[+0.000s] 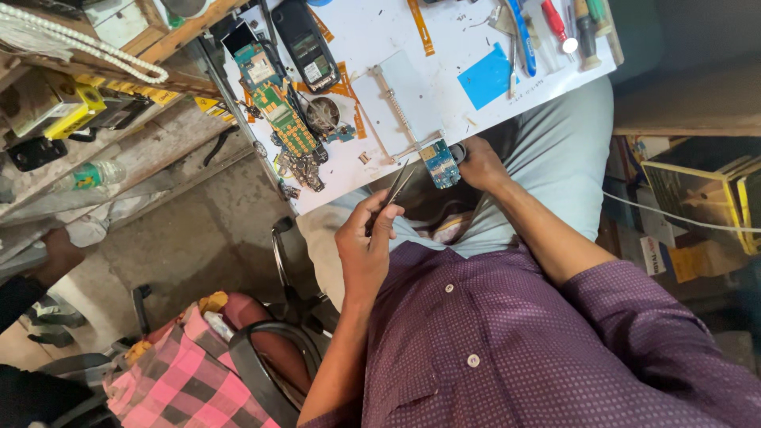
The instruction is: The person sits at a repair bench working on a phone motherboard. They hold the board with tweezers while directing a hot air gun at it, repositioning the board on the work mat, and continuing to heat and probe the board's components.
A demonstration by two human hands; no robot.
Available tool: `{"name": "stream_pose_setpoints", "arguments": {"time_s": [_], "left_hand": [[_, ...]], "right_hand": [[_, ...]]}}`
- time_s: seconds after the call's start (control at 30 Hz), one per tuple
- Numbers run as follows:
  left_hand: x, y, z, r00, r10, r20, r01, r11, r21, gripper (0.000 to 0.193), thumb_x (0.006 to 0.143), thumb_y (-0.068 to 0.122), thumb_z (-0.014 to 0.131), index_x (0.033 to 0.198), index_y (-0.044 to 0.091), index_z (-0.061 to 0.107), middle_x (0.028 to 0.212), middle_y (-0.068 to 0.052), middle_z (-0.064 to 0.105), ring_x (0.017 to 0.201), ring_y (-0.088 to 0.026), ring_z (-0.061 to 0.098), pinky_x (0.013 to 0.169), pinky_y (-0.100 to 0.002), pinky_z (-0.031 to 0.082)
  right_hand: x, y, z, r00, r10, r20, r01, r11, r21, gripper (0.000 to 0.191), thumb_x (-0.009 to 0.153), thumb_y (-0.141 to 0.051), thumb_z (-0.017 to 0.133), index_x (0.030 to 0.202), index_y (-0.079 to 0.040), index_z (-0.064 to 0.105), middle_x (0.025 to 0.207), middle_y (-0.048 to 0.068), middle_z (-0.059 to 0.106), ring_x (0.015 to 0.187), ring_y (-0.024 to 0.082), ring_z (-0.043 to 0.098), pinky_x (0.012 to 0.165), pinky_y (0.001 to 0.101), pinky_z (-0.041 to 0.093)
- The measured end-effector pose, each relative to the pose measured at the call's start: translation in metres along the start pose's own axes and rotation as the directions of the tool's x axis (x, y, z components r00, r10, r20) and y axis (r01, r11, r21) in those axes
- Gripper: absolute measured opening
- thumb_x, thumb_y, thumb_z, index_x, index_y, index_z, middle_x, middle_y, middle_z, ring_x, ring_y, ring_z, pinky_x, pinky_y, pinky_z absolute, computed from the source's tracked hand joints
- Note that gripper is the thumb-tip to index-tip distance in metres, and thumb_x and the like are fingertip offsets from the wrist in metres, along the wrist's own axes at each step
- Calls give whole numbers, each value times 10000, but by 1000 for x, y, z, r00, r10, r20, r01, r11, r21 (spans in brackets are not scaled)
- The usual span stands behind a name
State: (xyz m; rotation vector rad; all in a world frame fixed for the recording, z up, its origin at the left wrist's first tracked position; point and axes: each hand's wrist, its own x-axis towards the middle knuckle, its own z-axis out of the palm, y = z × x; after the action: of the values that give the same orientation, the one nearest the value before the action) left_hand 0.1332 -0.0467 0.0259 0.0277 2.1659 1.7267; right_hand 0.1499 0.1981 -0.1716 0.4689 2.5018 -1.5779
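My left hand is closed around thin metal tweezers, whose tips point up toward the table's near edge. My right hand grips a small blue circuit board at the edge of the white worktop. The board sits at the end of a metal clamp holder. The tweezer tips hang just left of the board, and I cannot tell whether they touch it. Both forearms reach out from my purple dotted shirt over my grey trousers.
On the worktop lie a dark phone, green circuit boards, a blue pad, orange flex strips and screwdrivers. A wooden shelf with a bottle stands left, yellow boxes right. A person in pink checked cloth sits lower left.
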Motion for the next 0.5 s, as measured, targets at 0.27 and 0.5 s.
{"name": "stream_pose_setpoints", "arguments": {"time_s": [0.27,0.5], "left_hand": [[0,1,1,1000,-12,5,12,1000,6,300,1011,174,681,1249,-9,688,933,-50,773,664,-51,583,606,-212,501],[0,-2,0,1000,-22,3,22,1000,12,307,1002,182,691,1242,-8,694,947,-54,780,694,-48,608,612,-213,522]], "right_hand": [[0,-4,0,1000,5,3,-5,1000,-8,379,841,-64,701,1220,-68,695,1194,224,701,1136,393,665,944,425,513],[3,2,4,997,-72,-35,72,997,-18,406,823,-38,701,1229,-47,686,1225,237,691,1176,415,638,983,432,499]]}}
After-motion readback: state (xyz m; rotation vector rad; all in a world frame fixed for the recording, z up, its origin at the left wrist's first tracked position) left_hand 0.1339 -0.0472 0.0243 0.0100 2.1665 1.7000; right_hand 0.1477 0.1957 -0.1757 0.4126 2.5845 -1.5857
